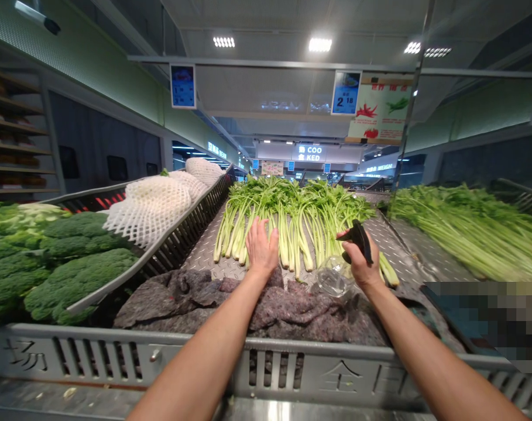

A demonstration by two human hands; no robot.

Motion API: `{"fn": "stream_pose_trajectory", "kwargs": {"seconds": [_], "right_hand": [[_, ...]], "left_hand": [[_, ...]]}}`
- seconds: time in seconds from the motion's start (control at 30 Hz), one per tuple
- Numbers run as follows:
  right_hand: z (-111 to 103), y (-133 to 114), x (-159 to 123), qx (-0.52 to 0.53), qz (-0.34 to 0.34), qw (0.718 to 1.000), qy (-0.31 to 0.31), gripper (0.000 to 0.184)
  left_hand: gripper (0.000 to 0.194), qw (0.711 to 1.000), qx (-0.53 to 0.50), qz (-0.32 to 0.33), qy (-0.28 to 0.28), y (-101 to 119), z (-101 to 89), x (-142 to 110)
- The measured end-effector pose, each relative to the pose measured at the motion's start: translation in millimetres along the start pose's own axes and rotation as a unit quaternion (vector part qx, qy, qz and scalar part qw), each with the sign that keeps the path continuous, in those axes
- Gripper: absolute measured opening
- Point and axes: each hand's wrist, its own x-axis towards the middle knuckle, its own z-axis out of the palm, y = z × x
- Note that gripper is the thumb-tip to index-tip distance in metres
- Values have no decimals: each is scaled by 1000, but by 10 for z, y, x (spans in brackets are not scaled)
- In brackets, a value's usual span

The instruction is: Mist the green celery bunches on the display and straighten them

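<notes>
Celery stalks (298,231) lie in a row on a patterned metal surface, leafy ends pointing away from me. My left hand (262,248) is over the lower stalks, fingers stretched forward and thumb apart, with nothing gripped in it. Whether it presses on the celery I cannot tell. On the right, my right hand (364,261) is wrapped round the black trigger head of a spray bottle (335,276). The bottle's clear, round body tilts toward the left, above the stalk ends and the cloth. A crumpled dark grey cloth (309,316) lies just below both hands.
Broccoli heads (81,278) fill the left side, beside vegetables in white foam netting (154,202). A black slatted divider (199,219) separates them from the celery. A grey crate edge (195,356) runs across the front. At right, a mirror (476,234) reflects the celery.
</notes>
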Motion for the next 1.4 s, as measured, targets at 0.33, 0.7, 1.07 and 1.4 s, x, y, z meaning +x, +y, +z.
{"fn": "stream_pose_trajectory", "kwargs": {"seconds": [0.33,0.7,1.07,1.4], "right_hand": [[-133,216,322,49,-26,968,243,22],[-327,139,499,77,-86,979,170,21],[-564,183,671,99,-72,968,221,18],[-609,294,651,51,-82,975,201,20]], "left_hand": [[34,753,-94,288,-584,418,48,-594],[46,691,89,440,-567,394,512,-803],[47,653,-1,493,-575,870,666,-1020],[54,688,63,433,-579,826,1117,-755]]}}
